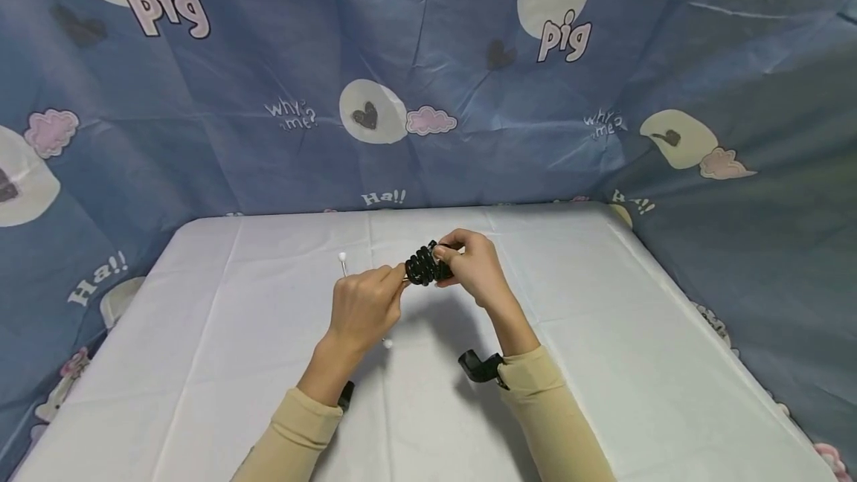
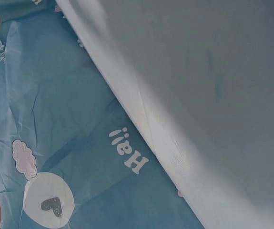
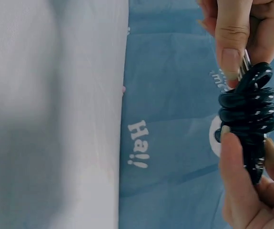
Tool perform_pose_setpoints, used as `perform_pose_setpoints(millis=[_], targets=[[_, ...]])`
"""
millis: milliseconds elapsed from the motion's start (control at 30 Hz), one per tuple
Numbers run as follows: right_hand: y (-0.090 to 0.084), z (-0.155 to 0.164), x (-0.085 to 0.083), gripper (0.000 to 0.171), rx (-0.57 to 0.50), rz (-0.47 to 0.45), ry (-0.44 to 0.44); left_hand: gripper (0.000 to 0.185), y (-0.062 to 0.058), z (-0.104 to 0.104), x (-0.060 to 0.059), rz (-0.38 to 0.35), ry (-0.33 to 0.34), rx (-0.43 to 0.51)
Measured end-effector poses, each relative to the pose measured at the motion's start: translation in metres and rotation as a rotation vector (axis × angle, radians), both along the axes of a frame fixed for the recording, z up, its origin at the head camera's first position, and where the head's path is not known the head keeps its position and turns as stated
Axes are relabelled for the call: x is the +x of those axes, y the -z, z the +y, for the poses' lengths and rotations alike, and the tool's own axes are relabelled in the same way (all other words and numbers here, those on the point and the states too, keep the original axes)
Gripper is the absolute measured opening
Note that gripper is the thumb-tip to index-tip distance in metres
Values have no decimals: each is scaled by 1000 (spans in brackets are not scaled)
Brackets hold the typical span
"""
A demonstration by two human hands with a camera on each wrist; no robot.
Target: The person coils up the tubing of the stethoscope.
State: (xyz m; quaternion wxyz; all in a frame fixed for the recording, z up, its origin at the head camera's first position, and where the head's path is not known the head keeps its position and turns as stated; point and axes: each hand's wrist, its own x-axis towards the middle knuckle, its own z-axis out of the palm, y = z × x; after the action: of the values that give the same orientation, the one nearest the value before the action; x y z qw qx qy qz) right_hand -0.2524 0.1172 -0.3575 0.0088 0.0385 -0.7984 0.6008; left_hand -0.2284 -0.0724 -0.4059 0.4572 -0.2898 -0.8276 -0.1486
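Note:
In the head view, both hands meet over the white table. My right hand (image 1: 477,268) pinches one end of a glossy black coiled cord (image 1: 423,266), thumb and fingertips on it. At the cord's other end, my left hand (image 1: 364,307) grips a thin metal piece; the right wrist view shows this shiny metal (image 3: 244,64) between thumb and fingers, running into the coils. A thin rod with a white tip (image 1: 343,256) sticks out beyond the left hand, and another white tip (image 1: 387,344) shows below it. The left hand hides what joins them.
A white cloth (image 1: 602,363) covers the table. Behind and beside it hangs a blue printed curtain (image 1: 469,162). Black wrist cameras, one plainly seen as a black mount (image 1: 480,367), sit at the sleeve cuffs.

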Motion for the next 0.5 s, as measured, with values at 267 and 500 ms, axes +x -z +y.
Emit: perform_pose_setpoints(millis=[267, 500], targets=[[7, 6, -9, 17, -236, -53, -91, 11, 0, 0, -2, 43, 25, 17], [10, 11, -14, 22, -287, -59, -132, 12, -1, 0, -3, 53, 38, 43]])
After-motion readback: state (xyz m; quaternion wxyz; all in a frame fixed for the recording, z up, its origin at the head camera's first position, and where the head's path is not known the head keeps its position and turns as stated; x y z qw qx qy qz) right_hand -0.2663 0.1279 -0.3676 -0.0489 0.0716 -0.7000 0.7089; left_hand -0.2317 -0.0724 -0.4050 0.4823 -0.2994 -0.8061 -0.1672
